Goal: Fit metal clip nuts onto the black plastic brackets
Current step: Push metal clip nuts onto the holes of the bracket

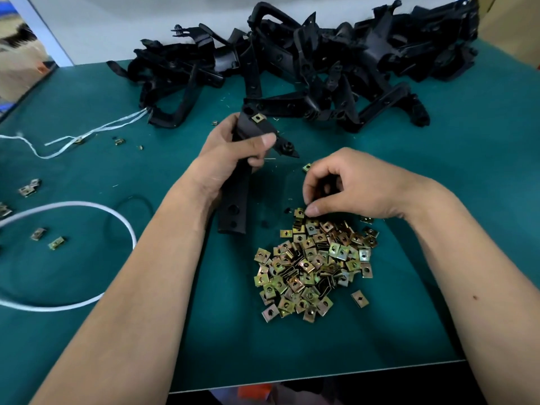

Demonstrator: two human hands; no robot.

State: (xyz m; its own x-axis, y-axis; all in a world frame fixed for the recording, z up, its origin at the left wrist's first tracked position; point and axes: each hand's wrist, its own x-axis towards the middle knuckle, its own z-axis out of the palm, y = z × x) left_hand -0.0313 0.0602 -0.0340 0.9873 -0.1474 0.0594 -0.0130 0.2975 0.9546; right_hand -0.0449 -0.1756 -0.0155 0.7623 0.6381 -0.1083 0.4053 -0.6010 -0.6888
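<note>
My left hand grips a long black plastic bracket upright above the green mat, thumb across its front. One brass-coloured clip nut sits on the bracket's top end. My right hand hovers over the far edge of a heap of clip nuts, fingers curled, thumb and fingertips pinching at a nut on the heap's top edge. Whether the nut is lifted off the heap, I cannot tell.
A big pile of black brackets fills the back of the green mat. Loose clip nuts lie scattered at the left, among white cord and string. The mat's front edge runs just below my forearms.
</note>
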